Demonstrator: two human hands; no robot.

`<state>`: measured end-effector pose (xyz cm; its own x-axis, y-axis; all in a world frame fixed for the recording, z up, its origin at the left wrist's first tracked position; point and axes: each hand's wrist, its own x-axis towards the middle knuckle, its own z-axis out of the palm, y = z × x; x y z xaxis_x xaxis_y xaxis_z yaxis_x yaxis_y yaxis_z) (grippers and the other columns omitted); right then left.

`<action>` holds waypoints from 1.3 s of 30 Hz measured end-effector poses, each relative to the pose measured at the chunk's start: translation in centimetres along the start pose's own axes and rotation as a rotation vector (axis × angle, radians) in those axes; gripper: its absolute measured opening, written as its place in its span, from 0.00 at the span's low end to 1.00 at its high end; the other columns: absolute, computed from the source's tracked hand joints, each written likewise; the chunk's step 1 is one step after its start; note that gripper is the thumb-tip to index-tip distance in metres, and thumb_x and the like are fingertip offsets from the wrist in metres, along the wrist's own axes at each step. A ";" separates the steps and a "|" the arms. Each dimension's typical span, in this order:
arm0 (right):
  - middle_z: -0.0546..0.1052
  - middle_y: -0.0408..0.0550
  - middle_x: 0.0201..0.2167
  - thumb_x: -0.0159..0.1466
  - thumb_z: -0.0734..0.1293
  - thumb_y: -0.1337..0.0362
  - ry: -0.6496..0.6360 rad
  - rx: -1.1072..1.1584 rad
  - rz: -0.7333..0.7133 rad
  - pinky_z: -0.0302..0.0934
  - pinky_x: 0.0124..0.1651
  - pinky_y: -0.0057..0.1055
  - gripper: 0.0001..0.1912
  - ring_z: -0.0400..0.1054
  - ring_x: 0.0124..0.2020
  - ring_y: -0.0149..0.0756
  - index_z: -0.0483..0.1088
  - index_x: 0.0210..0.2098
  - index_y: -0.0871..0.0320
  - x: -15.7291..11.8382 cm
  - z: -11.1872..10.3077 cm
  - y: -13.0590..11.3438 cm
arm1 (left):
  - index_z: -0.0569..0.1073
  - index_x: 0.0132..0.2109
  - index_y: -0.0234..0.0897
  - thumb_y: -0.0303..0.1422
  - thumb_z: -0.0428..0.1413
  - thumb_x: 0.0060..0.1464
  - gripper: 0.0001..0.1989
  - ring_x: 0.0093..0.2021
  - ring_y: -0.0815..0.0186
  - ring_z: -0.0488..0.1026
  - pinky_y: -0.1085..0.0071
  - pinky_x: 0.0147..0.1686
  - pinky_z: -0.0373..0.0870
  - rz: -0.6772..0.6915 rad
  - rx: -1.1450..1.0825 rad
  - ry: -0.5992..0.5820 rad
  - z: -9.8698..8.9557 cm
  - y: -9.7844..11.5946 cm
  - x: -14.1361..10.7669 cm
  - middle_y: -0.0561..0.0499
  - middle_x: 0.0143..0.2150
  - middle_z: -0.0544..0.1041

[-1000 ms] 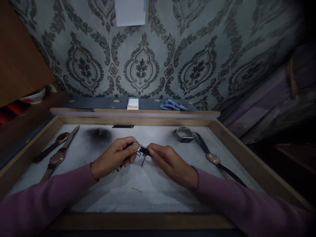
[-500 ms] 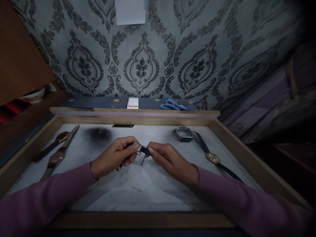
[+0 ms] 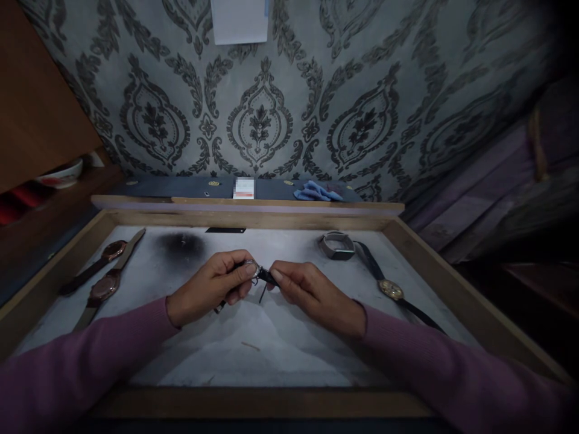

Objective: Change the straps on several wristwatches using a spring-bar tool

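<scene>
Over the middle of the white-floored tray, my left hand (image 3: 221,280) is closed round a small wristwatch (image 3: 254,270) with a silver case. My right hand (image 3: 312,292) pinches the black strap (image 3: 268,276) at the case's right side. Part of the case and most of the strap are hidden by my fingers. The strap's other end pokes out beneath my left hand. A thin dark rod (image 3: 263,295) points down between my hands; which hand it belongs to, I cannot tell.
Two brown-strapped watches (image 3: 105,286) lie at the left. A grey-banded watch (image 3: 337,245) and a gold-faced watch (image 3: 389,289) lie at the right. A flat black strip (image 3: 225,230) rests near the back wall. Behind the tray's wooden rim (image 3: 248,205) lies a blue cloth (image 3: 317,191).
Almost nothing differs. Both hands keep their grip on the watch and strap, and the whole view has shifted very slightly.
</scene>
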<state>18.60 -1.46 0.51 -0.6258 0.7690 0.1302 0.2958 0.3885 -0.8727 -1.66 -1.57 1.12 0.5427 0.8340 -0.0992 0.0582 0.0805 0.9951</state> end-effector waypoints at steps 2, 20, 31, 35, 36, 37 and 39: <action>0.57 0.37 0.19 0.70 0.53 0.47 -0.002 0.007 0.002 0.47 0.23 0.25 0.25 0.50 0.20 0.26 0.65 0.30 0.60 0.0 0.0 0.0 | 0.67 0.33 0.33 0.42 0.52 0.59 0.15 0.17 0.78 0.55 0.79 0.17 0.50 -0.006 -0.008 0.000 0.0 -0.1 0.0 0.59 0.20 0.64; 0.56 0.36 0.18 0.67 0.55 0.43 -0.050 0.207 0.074 0.44 0.22 0.25 0.26 0.48 0.19 0.25 0.64 0.29 0.60 0.3 0.1 0.2 | 0.66 0.31 0.35 0.44 0.52 0.58 0.17 0.17 0.77 0.56 0.79 0.16 0.51 0.014 0.043 0.018 0.0 0.0 0.0 0.59 0.21 0.65; 0.55 0.35 0.18 0.67 0.56 0.43 -0.049 0.217 0.045 0.43 0.22 0.24 0.26 0.47 0.19 0.25 0.63 0.28 0.60 0.2 0.1 -0.2 | 0.67 0.32 0.34 0.45 0.51 0.59 0.17 0.17 0.78 0.56 0.80 0.15 0.50 0.027 0.109 0.019 0.2 0.5 -0.3 0.58 0.21 0.64; 0.56 0.37 0.19 0.68 0.53 0.44 -0.016 0.098 0.009 0.46 0.23 0.25 0.26 0.49 0.20 0.26 0.64 0.30 0.60 0.1 0.0 -0.2 | 0.68 0.32 0.34 0.44 0.52 0.59 0.17 0.18 0.77 0.57 0.80 0.16 0.51 0.049 0.047 0.021 0.1 0.4 0.0 0.58 0.21 0.65; 0.56 0.37 0.19 0.68 0.53 0.44 -0.011 0.078 0.005 0.46 0.23 0.25 0.26 0.49 0.20 0.26 0.64 0.31 0.60 0.1 0.0 -0.3 | 0.68 0.33 0.34 0.44 0.52 0.59 0.17 0.18 0.77 0.57 0.80 0.16 0.51 0.051 0.035 0.021 0.1 0.3 0.0 0.58 0.21 0.65; 0.57 0.37 0.19 0.69 0.52 0.44 -0.011 0.062 0.005 0.47 0.24 0.25 0.26 0.50 0.21 0.26 0.64 0.31 0.60 0.1 -0.1 -0.3 | 0.68 0.33 0.34 0.44 0.52 0.59 0.17 0.17 0.77 0.57 0.79 0.16 0.51 0.049 0.024 0.022 0.1 0.2 0.0 0.58 0.21 0.65; 0.57 0.37 0.19 0.69 0.52 0.45 -0.007 0.040 0.017 0.48 0.24 0.25 0.24 0.50 0.21 0.26 0.62 0.32 0.59 -0.1 -0.2 -0.4 | 0.67 0.32 0.34 0.45 0.53 0.59 0.17 0.17 0.77 0.57 0.79 0.16 0.51 0.041 0.005 0.026 0.0 0.1 0.1 0.59 0.21 0.65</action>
<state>18.65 -1.57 0.96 -0.6265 0.7713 0.1122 0.2769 0.3548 -0.8930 -1.60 -1.49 1.22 0.5232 0.8502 -0.0579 0.0406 0.0430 0.9983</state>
